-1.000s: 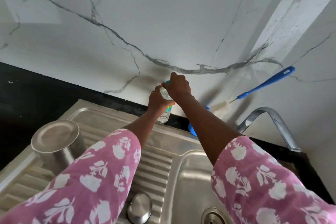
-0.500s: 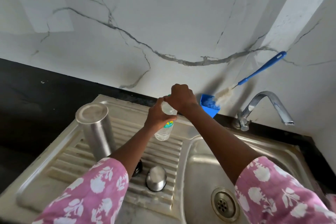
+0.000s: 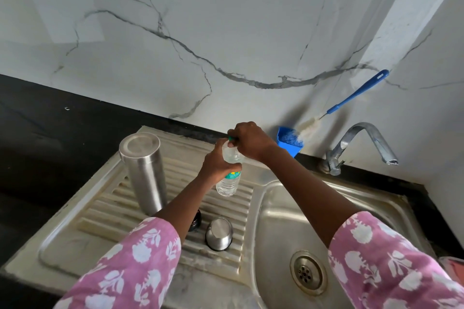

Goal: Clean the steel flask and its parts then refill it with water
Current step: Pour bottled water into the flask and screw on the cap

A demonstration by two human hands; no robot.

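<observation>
Left hand (image 3: 218, 164) wrapped around the upper body of a clear plastic water bottle (image 3: 229, 180), held upright above the ridged draining board (image 3: 105, 208); bottle base looks just clear of the ridges, contact uncertain. Right hand (image 3: 251, 142) clenched over the bottle's green cap (image 3: 230, 138), fingers curled round it.

Steel flask (image 3: 144, 170) stands mouth-down on the draining board, left of the gripped bottle, near but apart from it. Steel cup-lid (image 3: 219, 234) sits upside down on the ridges, below the bottle, toward the person. Beside it, a black stopper (image 3: 195, 223), partly hidden under the left forearm.

Right of the gripping hands: blue holder (image 3: 288, 144) against the wall with a blue-handled bottle brush (image 3: 351, 96) leaning in it. Farther right, tap (image 3: 361, 139) over the sink bowl (image 3: 283, 208). Pink floral sleeves (image 3: 130, 266) on both arms.
</observation>
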